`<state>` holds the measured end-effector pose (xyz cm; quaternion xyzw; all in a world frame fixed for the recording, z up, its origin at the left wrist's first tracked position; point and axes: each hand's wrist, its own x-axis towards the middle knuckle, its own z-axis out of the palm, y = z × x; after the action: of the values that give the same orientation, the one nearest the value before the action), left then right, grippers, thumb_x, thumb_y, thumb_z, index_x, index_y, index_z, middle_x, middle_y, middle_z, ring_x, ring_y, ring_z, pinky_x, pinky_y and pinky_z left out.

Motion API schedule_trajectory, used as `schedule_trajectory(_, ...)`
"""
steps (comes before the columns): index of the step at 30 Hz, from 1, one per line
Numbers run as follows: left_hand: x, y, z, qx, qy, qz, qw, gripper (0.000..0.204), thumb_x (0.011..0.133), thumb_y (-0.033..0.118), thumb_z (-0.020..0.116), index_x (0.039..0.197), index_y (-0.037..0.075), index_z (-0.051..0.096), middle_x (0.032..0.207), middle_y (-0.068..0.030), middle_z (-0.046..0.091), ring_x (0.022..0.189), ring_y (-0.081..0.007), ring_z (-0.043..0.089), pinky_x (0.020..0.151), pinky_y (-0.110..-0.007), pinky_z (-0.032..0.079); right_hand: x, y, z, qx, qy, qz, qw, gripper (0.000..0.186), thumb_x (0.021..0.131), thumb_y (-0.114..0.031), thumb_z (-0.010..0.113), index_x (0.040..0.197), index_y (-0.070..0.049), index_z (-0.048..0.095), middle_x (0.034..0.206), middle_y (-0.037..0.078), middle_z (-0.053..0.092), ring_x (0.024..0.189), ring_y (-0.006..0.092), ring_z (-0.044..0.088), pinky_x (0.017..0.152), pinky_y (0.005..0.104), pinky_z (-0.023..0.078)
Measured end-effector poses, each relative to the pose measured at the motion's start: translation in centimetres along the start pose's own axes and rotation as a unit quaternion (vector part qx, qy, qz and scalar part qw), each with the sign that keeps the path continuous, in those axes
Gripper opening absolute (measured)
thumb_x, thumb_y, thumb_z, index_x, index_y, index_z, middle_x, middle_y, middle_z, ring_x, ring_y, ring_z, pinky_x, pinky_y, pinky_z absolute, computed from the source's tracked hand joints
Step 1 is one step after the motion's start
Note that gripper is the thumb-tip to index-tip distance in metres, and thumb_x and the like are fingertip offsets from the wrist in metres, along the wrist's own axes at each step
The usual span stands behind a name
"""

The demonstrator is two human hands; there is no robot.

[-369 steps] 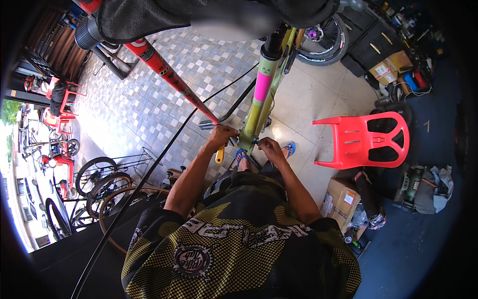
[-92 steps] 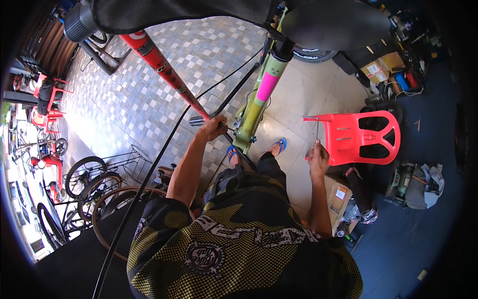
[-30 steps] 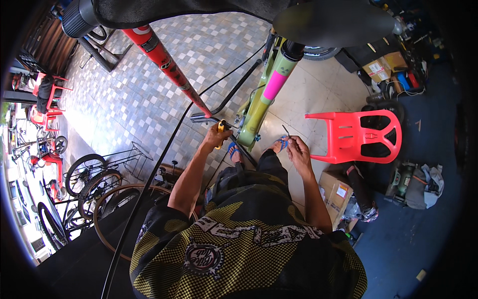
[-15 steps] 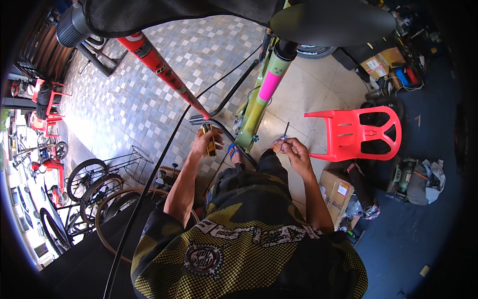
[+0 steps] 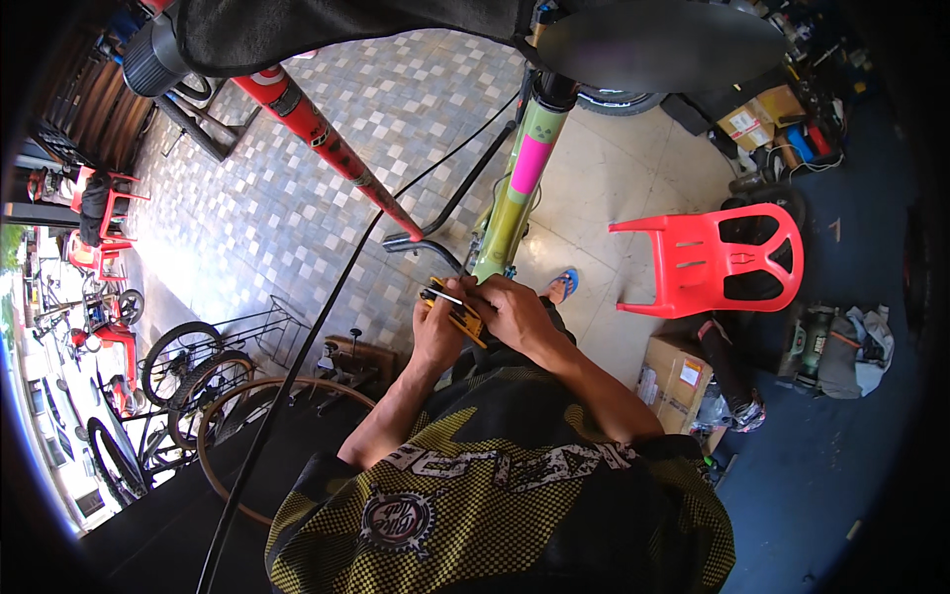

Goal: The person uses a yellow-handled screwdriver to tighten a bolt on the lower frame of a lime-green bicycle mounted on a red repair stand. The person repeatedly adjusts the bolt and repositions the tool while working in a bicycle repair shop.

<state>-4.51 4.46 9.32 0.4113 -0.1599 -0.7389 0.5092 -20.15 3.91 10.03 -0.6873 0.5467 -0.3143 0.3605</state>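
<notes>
A yellow folding multi-tool sits between both hands in front of my chest. My left hand grips its body from below. My right hand pinches one of its thin metal keys from the right side. Just above the hands stands a green and pink bicycle frame tube under a black saddle. A red frame tube slants away to the upper left, and a black cable runs down past my left arm.
A red plastic chair stands to the right on the pale floor. Cardboard boxes and bags lie near my right elbow. Several bicycle wheels lean in a rack at lower left. Tiled paving spreads to the left.
My right hand has come in from the right with a thin metal piece and now meets the left hand on the yellow tool. The left hand dropped slightly toward my chest.
</notes>
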Motion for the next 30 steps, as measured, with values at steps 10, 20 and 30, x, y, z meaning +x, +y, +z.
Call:
schedule_trajectory(10,-1.2,0.9,0.5,0.248,0.025,0.077,0.965,0.022,0.104,0.022,0.064,0.112,0.003,0.056,0.104,-0.0075,0.056,0.096,-0.0168,0.056,0.084,-0.032,0.047,-0.8,-3.1,-1.1,0.112,-0.089,-0.040,0.989,0.052,0.088,-0.009,0.069,0.136,0.000,0.050,0.121,0.027,0.060,0.111,0.0461,0.060,0.097,0.0481,0.050)
schedule_trajectory(20,0.8,3.0,0.0,0.281,-0.061,0.159,0.944,0.036,0.103,0.023,0.066,0.127,0.000,0.052,0.111,-0.0079,0.052,0.105,-0.0164,0.053,0.086,-0.031,0.050,-2.0,0.3,-1.6,0.499,-0.012,0.077,0.863,0.048,0.094,-0.003,0.056,0.141,-0.006,0.046,0.105,0.009,0.064,0.088,0.0179,0.066,0.082,0.0346,0.056)
schedule_trajectory(30,9.9,3.2,-9.1,0.381,-0.020,0.009,0.924,0.032,0.103,0.021,0.055,0.127,0.001,0.062,0.084,-0.0044,0.072,0.054,-0.0057,0.046,0.049,-0.024,0.039,-4.1,10.8,-4.6,0.436,0.143,0.321,0.828,0.022,0.102,-0.018,0.061,0.122,-0.009,0.058,0.088,0.006,0.059,0.062,0.0134,0.060,0.058,0.0299,0.054)
